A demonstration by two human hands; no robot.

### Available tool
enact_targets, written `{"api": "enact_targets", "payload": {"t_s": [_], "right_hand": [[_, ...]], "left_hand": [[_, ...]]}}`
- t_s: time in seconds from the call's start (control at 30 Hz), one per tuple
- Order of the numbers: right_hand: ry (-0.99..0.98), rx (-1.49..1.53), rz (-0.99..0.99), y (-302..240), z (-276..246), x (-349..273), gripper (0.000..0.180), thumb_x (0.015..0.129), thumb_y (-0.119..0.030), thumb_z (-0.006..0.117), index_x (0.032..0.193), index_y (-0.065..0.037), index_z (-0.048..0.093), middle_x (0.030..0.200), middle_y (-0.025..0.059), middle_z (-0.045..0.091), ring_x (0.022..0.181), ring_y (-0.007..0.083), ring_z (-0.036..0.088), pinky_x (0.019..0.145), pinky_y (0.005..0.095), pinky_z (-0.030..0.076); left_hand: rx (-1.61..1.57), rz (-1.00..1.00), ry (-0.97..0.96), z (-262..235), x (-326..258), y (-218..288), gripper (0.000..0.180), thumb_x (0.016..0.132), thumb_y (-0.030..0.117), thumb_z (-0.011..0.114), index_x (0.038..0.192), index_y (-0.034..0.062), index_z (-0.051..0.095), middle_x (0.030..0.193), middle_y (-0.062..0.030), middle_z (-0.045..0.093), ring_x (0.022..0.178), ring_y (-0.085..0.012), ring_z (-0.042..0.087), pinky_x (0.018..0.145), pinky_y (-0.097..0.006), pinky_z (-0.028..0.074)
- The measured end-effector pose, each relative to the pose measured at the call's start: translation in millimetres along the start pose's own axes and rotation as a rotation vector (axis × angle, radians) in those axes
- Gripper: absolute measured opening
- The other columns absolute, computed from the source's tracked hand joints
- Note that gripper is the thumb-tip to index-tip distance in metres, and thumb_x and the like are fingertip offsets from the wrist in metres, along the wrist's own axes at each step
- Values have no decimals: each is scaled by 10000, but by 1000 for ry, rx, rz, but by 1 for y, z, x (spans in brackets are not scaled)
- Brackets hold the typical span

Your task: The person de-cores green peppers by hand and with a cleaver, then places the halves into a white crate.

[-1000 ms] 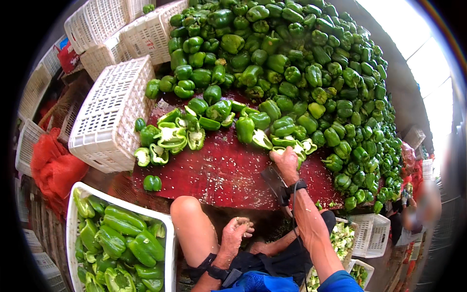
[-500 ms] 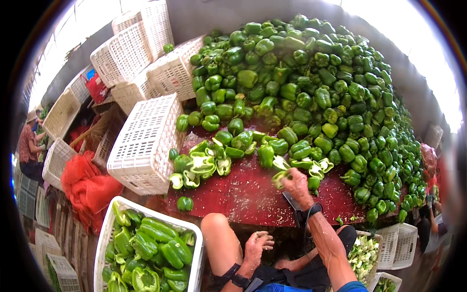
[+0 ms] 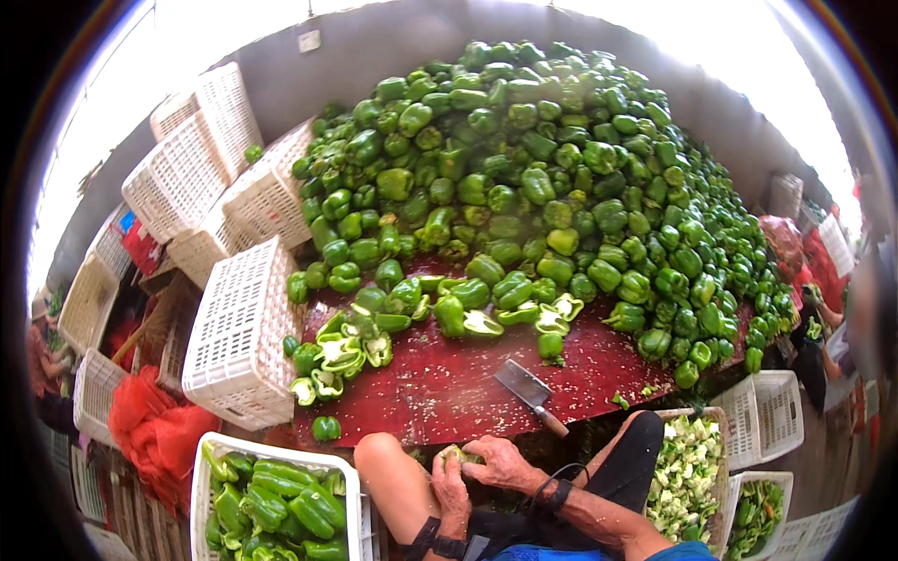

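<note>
In front of my lap my two hands have come together on a pale green pepper piece [image 3: 458,454], mostly hidden by fingers. My left hand [image 3: 451,494] is closed round it from the left, and my right hand [image 3: 505,465] grips it from the right. A cleaver [image 3: 524,384] with a wooden handle lies on the red tabletop [image 3: 421,374], just beyond my hands. Beyond it are cut green pepper halves [image 3: 552,320], pale insides showing. More halves [image 3: 339,353] lie farther left, and one small pepper [image 3: 325,428] sits by the near edge.
A high heap of whole green peppers [image 3: 552,159] covers the table's far side. By my left knee stands a white crate [image 3: 201,486] of green peppers. At my right is a crate of pale pepper cores [image 3: 687,472]. White crates [image 3: 238,327] and red netting [image 3: 154,421] stand left.
My right hand has drawn back from the cut halves to meet my left hand, bringing a pepper piece. The cleaver lies uncovered on the table. The view has shifted.
</note>
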State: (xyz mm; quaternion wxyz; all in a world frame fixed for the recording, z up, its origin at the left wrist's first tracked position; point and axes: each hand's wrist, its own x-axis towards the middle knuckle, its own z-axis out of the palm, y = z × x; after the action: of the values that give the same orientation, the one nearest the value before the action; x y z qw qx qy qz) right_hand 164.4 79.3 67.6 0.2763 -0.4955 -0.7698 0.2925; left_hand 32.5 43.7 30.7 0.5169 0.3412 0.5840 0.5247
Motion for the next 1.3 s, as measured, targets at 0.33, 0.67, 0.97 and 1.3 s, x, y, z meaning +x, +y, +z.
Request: {"api": "enact_targets", "payload": {"t_s": [0.33,0.67,0.97,1.3], "right_hand": [[67,91,70,18,17,-16,285,815,-307,625,785,-26,585,756,223,610,746,422,607,668,495,485],[129,72,220,30,42,-24,291,831,-285,617,890,-1,588,804,252,635,799,449,621,699,514,488],[-443,346,384,10,-14,-8,391,816,-341,615,923,35,622,803,276,641,727,383,652,664,471,498],[-12,332,382,42,51,-23,472,797,-434,622,810,37,633,800,282,632,738,407,625,666,475,467]], "left_hand": [[146,147,-127,4,0,0,340,991,201,455,1191,-44,581,1132,-162,619,1077,-247,574,964,-342,436],[308,214,-226,10,2,-6,350,1001,219,427,1149,-43,606,1063,-143,654,988,-239,601,917,-340,459],[350,137,-186,10,-6,0,372,1011,264,395,1035,-28,625,943,-178,651,846,-283,609,753,-370,467],[433,271,-155,6,-2,-17,370,1001,292,426,1047,-27,607,944,-206,636,866,-332,613,776,-404,473]]}}
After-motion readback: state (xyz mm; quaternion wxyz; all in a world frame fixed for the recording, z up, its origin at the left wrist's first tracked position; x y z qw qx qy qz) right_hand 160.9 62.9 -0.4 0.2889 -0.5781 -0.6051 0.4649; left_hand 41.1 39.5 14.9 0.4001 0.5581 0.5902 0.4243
